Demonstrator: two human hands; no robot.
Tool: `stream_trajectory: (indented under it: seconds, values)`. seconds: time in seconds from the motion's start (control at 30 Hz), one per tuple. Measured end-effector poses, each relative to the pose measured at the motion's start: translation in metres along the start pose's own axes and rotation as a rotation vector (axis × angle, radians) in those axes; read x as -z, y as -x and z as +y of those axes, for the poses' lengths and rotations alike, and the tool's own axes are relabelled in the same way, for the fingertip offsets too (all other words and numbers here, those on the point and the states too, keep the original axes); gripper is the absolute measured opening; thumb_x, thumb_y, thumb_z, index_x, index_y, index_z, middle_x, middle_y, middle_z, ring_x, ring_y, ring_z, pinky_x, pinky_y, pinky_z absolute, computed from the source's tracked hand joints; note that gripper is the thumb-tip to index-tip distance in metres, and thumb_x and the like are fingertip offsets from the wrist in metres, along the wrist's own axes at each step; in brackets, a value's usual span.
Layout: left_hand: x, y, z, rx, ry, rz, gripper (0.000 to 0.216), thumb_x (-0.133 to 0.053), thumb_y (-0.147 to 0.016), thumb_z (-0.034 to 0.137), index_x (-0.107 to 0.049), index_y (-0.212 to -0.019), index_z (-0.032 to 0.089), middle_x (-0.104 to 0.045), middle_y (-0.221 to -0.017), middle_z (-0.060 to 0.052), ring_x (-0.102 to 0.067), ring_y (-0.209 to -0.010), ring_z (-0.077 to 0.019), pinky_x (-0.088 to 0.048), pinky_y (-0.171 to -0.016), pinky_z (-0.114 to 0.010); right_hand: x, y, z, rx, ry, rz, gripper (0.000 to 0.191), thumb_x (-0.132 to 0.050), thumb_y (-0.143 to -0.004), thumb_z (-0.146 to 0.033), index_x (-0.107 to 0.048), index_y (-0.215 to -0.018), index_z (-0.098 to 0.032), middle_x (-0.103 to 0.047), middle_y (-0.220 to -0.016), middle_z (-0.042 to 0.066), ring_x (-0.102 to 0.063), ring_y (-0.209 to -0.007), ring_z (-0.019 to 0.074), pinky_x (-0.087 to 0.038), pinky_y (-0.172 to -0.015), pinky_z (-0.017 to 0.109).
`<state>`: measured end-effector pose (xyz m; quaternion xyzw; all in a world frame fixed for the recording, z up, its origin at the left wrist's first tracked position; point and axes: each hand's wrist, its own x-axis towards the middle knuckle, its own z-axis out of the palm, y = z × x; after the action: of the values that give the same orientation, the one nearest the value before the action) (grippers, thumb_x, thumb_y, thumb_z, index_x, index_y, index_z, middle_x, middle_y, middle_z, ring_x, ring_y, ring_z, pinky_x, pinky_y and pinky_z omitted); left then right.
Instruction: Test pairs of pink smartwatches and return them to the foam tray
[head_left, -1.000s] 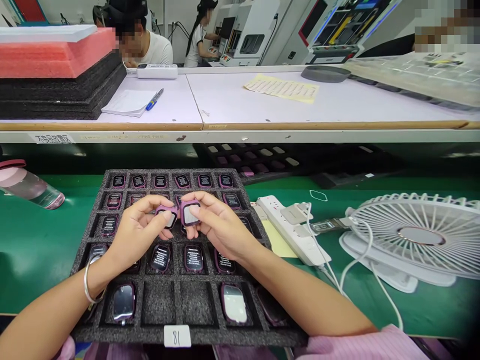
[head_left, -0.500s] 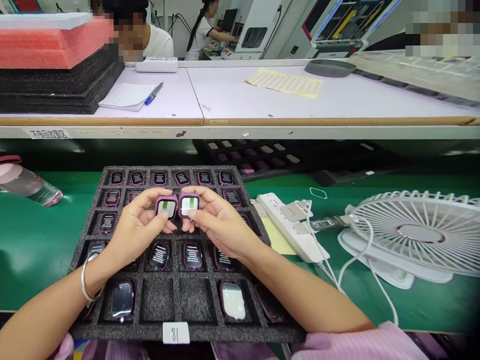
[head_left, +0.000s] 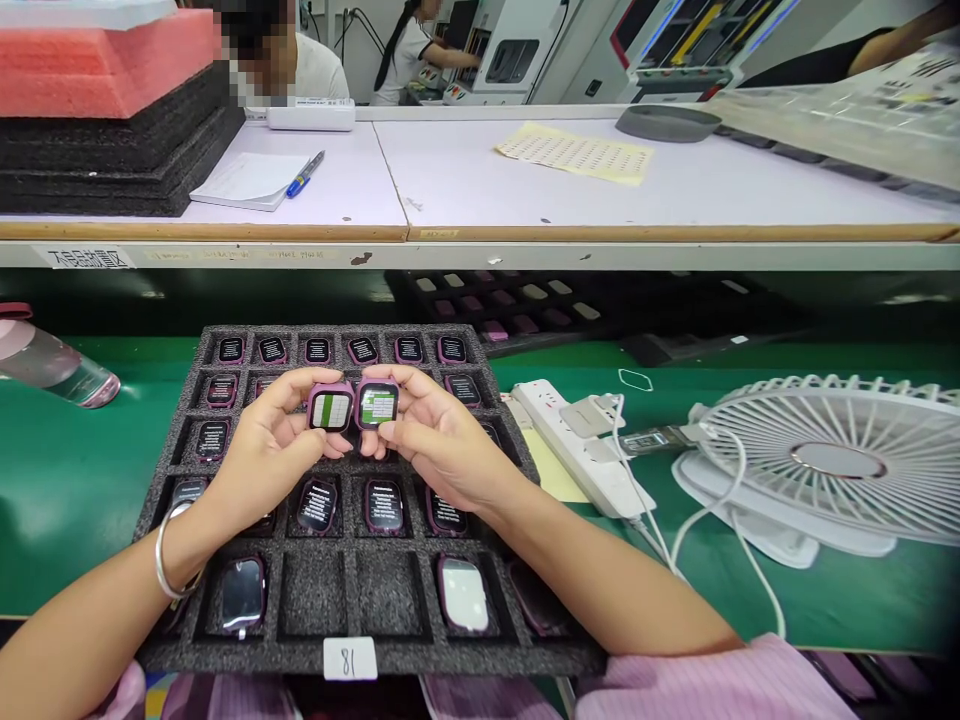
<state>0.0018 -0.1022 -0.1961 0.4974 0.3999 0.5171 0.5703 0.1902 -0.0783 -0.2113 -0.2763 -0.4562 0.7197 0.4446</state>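
Two purple smartwatch bodies without straps are held side by side above a black foam tray point(head_left: 315, 655). My left hand point(head_left: 274, 440) grips the left watch point(head_left: 330, 410) by its edges, thumb at the lower side of the screen. Around the right watch point(head_left: 378, 405) the fingers of my right hand point(head_left: 435, 435) are closed, with the thumb at its lower right corner. Both screens show green and white blocks. In the tray, several watches lie in pockets, most with white text on dark screens. One front watch point(head_left: 464, 594) has a pale screen; another point(head_left: 243, 594) is dark.
Right of the tray lie a white power strip point(head_left: 570, 440) with cables and a white fan point(head_left: 840, 460). A bottle point(head_left: 56, 360) lies at the left. A shelf point(head_left: 450, 190) above holds foam sheets point(head_left: 105, 70), a notepad point(head_left: 247, 180) and a pen point(head_left: 305, 174). Other people sit beyond.
Both watch screens have changed: the left now has a broader green band, the right shows green with white blocks lower down. The hands keep almost the same position; the view has shifted slightly.
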Motion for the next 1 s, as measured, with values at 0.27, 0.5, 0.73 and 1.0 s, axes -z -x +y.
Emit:
stream_trajectory:
  seconds: [0.27, 0.5, 0.73, 1.0]
  values:
    - [0.0021, 0.0012, -0.001, 0.008, -0.015, -0.018, 0.04, -0.065, -0.077, 0.005, -0.066, -0.114, 0.021, -0.071, -0.098, 0.001, -0.074, -0.069, -0.0108, -0.063, -0.068, -0.021, 0.0, -0.0002, -0.0001, -0.01, 0.02, 0.021, 0.041, -0.073, -0.077, -0.014, -0.059, -0.115, -0.022, -0.065, -0.087, -0.002, -0.065, -0.063, 0.01, -0.05, -0.06, 0.025]
    - [0.002, 0.001, 0.0021, 0.022, -0.103, 0.005, 0.021, -0.072, -0.085, 0.023, -0.068, -0.105, 0.021, -0.07, -0.09, 0.003, -0.071, -0.063, -0.0092, -0.06, -0.06, -0.019, 0.0008, -0.0004, -0.0007, -0.064, -0.046, 0.023, 0.037, -0.076, -0.079, -0.021, -0.062, -0.113, -0.021, -0.067, -0.082, -0.003, -0.066, -0.061, 0.0108, -0.051, -0.059, 0.024]
    - [-0.0006, 0.0007, 0.0028, 0.03, -0.162, 0.037, 0.019, -0.073, -0.086, 0.03, -0.066, -0.1, 0.019, -0.069, -0.088, 0.002, -0.069, -0.057, -0.009, -0.057, -0.053, -0.019, 0.0028, -0.0013, 0.0014, -0.086, -0.021, 0.049, 0.034, -0.079, -0.084, -0.038, -0.063, -0.109, -0.02, -0.069, -0.083, -0.001, -0.063, -0.056, 0.0099, -0.049, -0.053, 0.023]
    - [-0.0025, 0.0001, 0.0008, -0.013, -0.118, 0.024, 0.033, -0.07, -0.079, 0.012, -0.061, -0.11, 0.019, -0.067, -0.101, -0.002, -0.069, -0.065, -0.0084, -0.06, -0.062, -0.02, 0.0008, 0.0006, 0.001, -0.03, 0.003, 0.014, 0.043, -0.078, -0.078, -0.017, -0.059, -0.116, -0.022, -0.066, -0.087, -0.002, -0.066, -0.066, 0.0116, -0.053, -0.062, 0.025]
